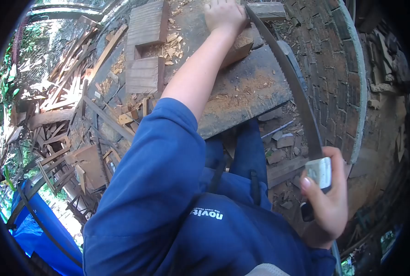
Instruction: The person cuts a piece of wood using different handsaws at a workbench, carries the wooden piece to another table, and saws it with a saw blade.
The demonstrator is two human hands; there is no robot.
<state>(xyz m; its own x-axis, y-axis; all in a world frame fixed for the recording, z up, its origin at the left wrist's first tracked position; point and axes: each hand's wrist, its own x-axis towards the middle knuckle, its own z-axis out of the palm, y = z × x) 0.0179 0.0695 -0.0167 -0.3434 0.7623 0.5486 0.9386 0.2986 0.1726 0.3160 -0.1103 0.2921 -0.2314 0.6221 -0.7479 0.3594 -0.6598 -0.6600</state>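
My right hand (331, 198) is wrapped round the white and black handle of a hand saw (297, 85). The long toothed blade slants up and left, its far end beside my left hand (225, 16). That hand presses on a wooden block (239, 48) at the top of the workbench (260, 78); its fingertips are cut off by the frame's upper edge. Left of my forearm lies a thick board (145, 27) with a rectangular notch, wood chips beside it. Sawdust covers part of the bench top.
Scrap wood (67, 87) is heaped on the left, near a blue tarp (39, 230). A brick surface (329, 69) with a pale raised edge runs down the right. Broken bricks and a plank (285, 171) lie on the ground by my legs.
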